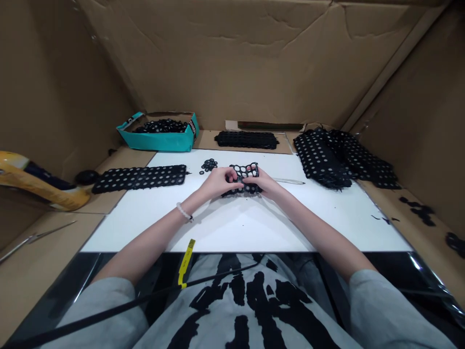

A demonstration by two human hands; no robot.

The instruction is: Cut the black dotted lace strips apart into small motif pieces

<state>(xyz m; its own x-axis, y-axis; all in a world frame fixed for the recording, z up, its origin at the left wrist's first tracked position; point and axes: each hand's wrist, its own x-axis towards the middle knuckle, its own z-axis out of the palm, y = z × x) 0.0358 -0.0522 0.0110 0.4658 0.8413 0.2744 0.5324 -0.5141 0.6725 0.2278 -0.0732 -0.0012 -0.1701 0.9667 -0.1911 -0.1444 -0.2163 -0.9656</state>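
Both hands meet over the white board, around a small black mesh piece point(244, 170) made of joined rings with round holes. On its left side, my left hand point(221, 182) pinches it between thumb and fingers. My right hand point(267, 183) grips the opposite side, its thumb lying across the front. The upper part of the mesh stands up, and white shows through its holes. The lower part is partly hidden by my fingers. Just left of the hands lies a small pile of loose black rings point(209, 165). A slim white pointed tool point(289, 181) rests to the right.
A teal box point(160, 141) of black rings stands at the back left. Black mesh strips lie at left point(141, 178) and back point(247, 139); a larger mesh heap point(319, 160) is at right. Scissors point(34, 237) and a yellow bottle point(43, 186) lie left. Cardboard walls point(218, 58) enclose the board.
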